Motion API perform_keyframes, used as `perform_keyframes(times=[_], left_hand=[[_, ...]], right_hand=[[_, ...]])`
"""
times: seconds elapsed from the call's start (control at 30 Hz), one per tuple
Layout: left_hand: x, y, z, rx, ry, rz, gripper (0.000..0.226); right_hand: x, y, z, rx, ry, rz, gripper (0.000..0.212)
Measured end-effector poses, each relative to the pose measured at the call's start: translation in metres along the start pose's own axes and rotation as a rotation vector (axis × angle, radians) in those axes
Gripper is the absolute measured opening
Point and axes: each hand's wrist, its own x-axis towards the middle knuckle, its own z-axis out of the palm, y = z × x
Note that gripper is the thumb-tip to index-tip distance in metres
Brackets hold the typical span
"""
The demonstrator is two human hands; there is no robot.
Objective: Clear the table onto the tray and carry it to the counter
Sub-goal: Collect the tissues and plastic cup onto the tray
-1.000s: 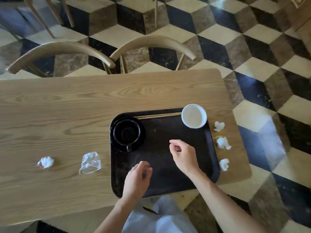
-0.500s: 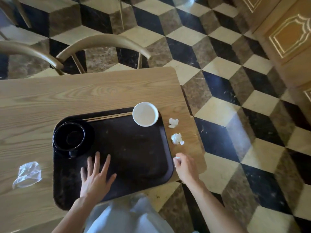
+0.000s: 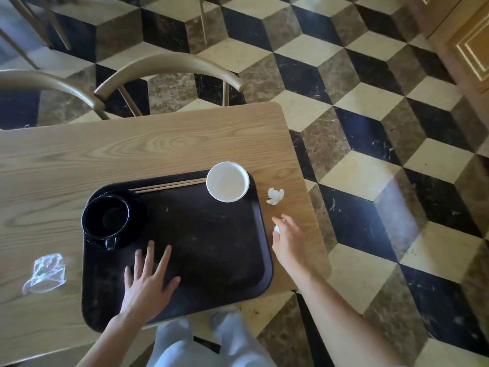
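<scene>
Bench: a wooden bench [image 3: 164, 144] with rounded corners; its right end is in view, and the tray lies near that end, at the near edge.
Tray: a dark tray [image 3: 211, 250], lying flat, with its near edge a little past the bench edge.
Black cup: a black cup [image 3: 105, 217] stands on a black saucer in the far-left corner of the tray, the handle pointing to the near side.
Chopsticks: a pair of wooden chopsticks [image 3: 169, 185] lies along the far rim of the tray, between the black cup and the white bowl.
White bowl: a white bowl [image 3: 227, 181] stands upright in the far-right corner of the tray, partly over the rim.
Left hand: the left hand [image 3: 148, 279] lies flat on the tray floor, palm down, fingers spread wide, holding nothing.
Right hand: the right hand [image 3: 289, 241] is over the bench just right of the tray, fingers loosely curled; a small piece of white paper [image 3: 276, 229] shows at the fingertips, gripped there.
Crumpled tissue: one white crumpled tissue [image 3: 275, 196] lies on the bench right of the white bowl, apart from the right hand.
Plastic wrapper: a clear plastic wrapper [image 3: 45, 272] lies on the bench left of the tray.
Chairs: two chairs [image 3: 169, 67] with curved backs stand at the far side of the bench.
Floor: a floor [image 3: 370, 128] with a cube pattern in black, cream and brown.
</scene>
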Motion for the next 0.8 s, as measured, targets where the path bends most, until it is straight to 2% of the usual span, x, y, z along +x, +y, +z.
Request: perform_keyframes(times=[0.13, 0.17, 0.23, 0.27, 0.33, 0.4, 0.5, 0.6, 0.7, 0.8], left_hand=[[0.001, -0.001, 0.001, -0.016, 0.008, 0.014, 0.101], [0.002, -0.001, 0.002, -0.01, 0.011, 0.016, 0.101], [0.002, -0.002, 0.002, -0.006, 0.014, 0.008, 0.099], [0.002, -0.002, 0.003, -0.002, 0.013, 0.0, 0.095], [0.002, -0.002, 0.005, 0.02, 0.016, -0.008, 0.087], [0.003, -0.003, 0.006, 0.022, 0.021, -0.006, 0.084], [0.003, 0.0, 0.006, 0.011, 0.016, -0.007, 0.086], [0.001, 0.0, 0.005, 0.001, 0.027, -0.002, 0.087], [0.0, 0.0, 0.007, -0.005, 0.037, -0.003, 0.086], [0.002, 0.0, 0.008, -0.005, 0.042, -0.007, 0.085]], right_hand=[[0.04, -0.009, -0.014, 0.087, 0.2, -0.091, 0.049], [0.055, -0.014, -0.017, 0.073, 0.181, -0.097, 0.052], [0.078, -0.022, -0.019, 0.009, 0.023, -0.111, 0.055], [0.085, -0.024, -0.016, -0.046, -0.07, -0.118, 0.051], [0.088, -0.022, -0.012, -0.167, -0.167, -0.129, 0.028], [0.081, -0.021, -0.009, -0.171, -0.127, -0.101, 0.017], [0.056, -0.024, -0.009, 0.017, 0.011, -0.046, 0.025], [0.02, -0.037, -0.003, 0.166, 0.083, -0.215, 0.037], [-0.008, -0.057, 0.018, 0.161, 0.046, -0.415, 0.028], [-0.022, -0.066, 0.039, 0.071, -0.039, -0.438, 0.024]])
